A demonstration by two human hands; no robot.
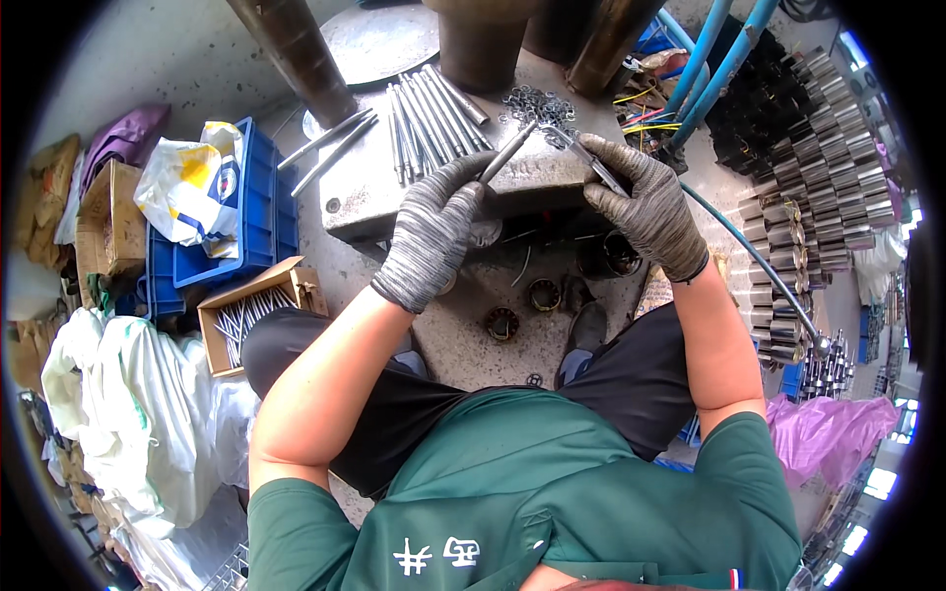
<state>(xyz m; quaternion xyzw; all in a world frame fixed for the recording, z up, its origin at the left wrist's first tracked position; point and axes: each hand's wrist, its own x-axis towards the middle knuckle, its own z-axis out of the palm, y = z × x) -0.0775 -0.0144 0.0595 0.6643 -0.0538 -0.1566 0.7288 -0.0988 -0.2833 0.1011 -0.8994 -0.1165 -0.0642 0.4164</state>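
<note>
In my left hand [432,234], which wears a grey striped glove, a slim metal shaft [508,153] is gripped, its tip angled up and to the right. My gloved right hand [650,205] is closed round metal pliers [583,155], whose jaws point up and left towards the shaft's tip. Whether the jaws hold a clip is too small to tell. Both hands are over the front edge of a pale metal machine bed [360,202]. A row of similar shafts [426,123] lies on it behind my left hand. Small dark ring-like clips [538,104] are heaped behind the tips.
Thick brown columns [480,49] rise from the bed. Two loose rods [333,153] stick out past its left edge. Blue crates [266,202] and a carton of rods [258,320] stand left. Blue hoses [724,69] and stacked metal cylinders [808,158] are right.
</note>
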